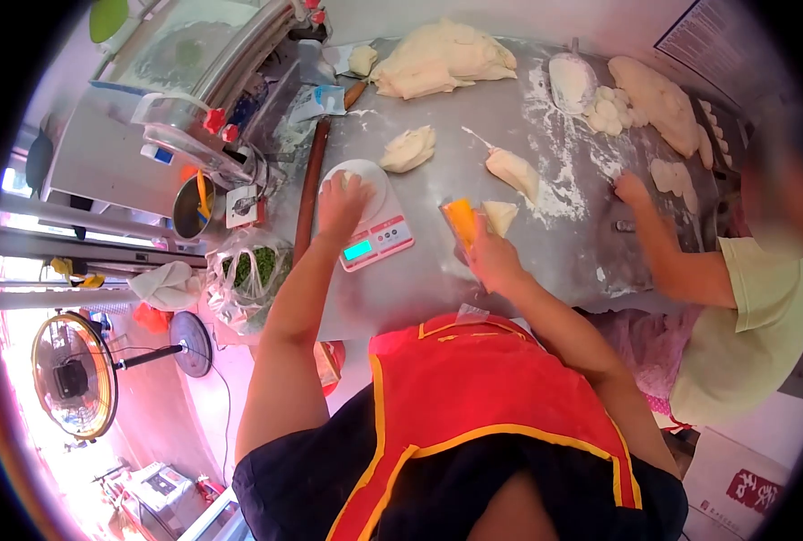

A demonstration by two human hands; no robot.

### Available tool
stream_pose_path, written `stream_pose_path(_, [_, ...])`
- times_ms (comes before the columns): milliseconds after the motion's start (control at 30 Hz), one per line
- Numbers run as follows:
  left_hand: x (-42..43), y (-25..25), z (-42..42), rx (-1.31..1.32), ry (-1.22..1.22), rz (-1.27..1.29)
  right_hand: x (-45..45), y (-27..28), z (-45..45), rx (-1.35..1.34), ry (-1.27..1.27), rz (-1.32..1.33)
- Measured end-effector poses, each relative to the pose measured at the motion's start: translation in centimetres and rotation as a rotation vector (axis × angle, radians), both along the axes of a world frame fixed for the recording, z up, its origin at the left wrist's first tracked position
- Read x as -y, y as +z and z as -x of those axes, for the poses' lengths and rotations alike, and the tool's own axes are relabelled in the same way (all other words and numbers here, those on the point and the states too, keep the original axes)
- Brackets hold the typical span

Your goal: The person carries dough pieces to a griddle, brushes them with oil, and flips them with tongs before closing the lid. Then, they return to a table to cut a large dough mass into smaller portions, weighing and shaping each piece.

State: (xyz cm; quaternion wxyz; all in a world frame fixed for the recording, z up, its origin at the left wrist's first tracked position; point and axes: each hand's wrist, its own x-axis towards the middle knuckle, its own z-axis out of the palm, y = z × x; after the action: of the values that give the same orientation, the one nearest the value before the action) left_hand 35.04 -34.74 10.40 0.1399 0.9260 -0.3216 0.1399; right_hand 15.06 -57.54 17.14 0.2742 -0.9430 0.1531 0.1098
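Observation:
My left hand (343,207) is over the round plate of a white and pink kitchen scale (379,243), its fingers closed round a small piece of dough that they mostly cover. The scale's display glows blue-green. In my right hand (493,257) is a dough scraper (461,221) with an orange handle, held near the table's front. Just beyond that hand lies a cut piece of dough (500,216). Farther back are a long tapering dough piece (513,171) and a dough lump (408,150). A big dough mass (446,59) rests at the back.
A rolling pin (312,185) lies left of the scale. At the right, a person's hand (631,189) touches the floured metal table (446,117). Near the back right are a flour scoop (573,83), small dough balls (609,113) and a long dough slab (658,99). A bag of greens (250,275) hangs left.

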Motion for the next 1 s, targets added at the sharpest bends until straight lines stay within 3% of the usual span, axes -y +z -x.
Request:
stream_pose_path(100, [0.5, -0.4, -3.7, -0.169, -0.011, 0.175, -0.2, 0.2, 0.2, -0.015, -0.006, 0.001])
stream_pose_path(200, [2.8, 1.9, -7.9, 0.087, -0.119, 0.359, -0.4, 1.0, -0.1, -0.049, -0.024, -0.015])
stream_pose_path(267, [4.9, 5.2, -9.3, -0.008, -0.119, 0.401, -0.4, 0.9, 0.1, -0.035, -0.022, -0.023])
stream_pose_path(333, [6.8, 4.7, -10.8, -0.28, 0.01, 0.451, -0.3, 0.0, 0.3, 0.032, -0.001, -0.02])
stream_pose_path(400, [8.5, 2.0, -14.2, -0.217, -0.038, 0.258, -0.4, 0.3, 0.2, -0.002, -0.007, -0.007])
stream_pose_path(467, [8.7, -4.9, -18.5, 0.175, -0.259, -0.166, -0.3, 0.3, 0.2, -0.014, -0.004, -0.007])
stream_pose_path(533, [10.6, -1.6, -12.4, -0.177, -0.2, 0.192, -0.3, 0.0, 0.3, -0.001, 0.009, -0.025])
stream_pose_path(600, [11.8, -3.1, -9.0, -0.337, -0.239, 0.144, -0.3, -0.2, 0.2, -0.021, -0.003, -0.006])
stream_pose_path(667, [12.6, -1.3, -4.0, -0.255, -0.08, -0.073, -0.3, -0.4, 0.1, -0.03, -0.008, 0.012])
stream_pose_path(767, [13.7, -2.3, -2.8, -0.207, 0.052, -0.064, -0.3, -0.3, 0.1, -0.041, -0.013, 0.042])
stream_pose_path(900, [13.6, -2.6, -1.4, -0.465, 0.072, 0.352, -0.2, -0.1, -0.3, -0.042, -0.011, 0.046])
stream_pose_path(1000, [13.4, -3.4, 1.8, -0.45, 0.041, 0.535, -0.2, -0.1, -0.2, -0.016, -0.012, 0.042])
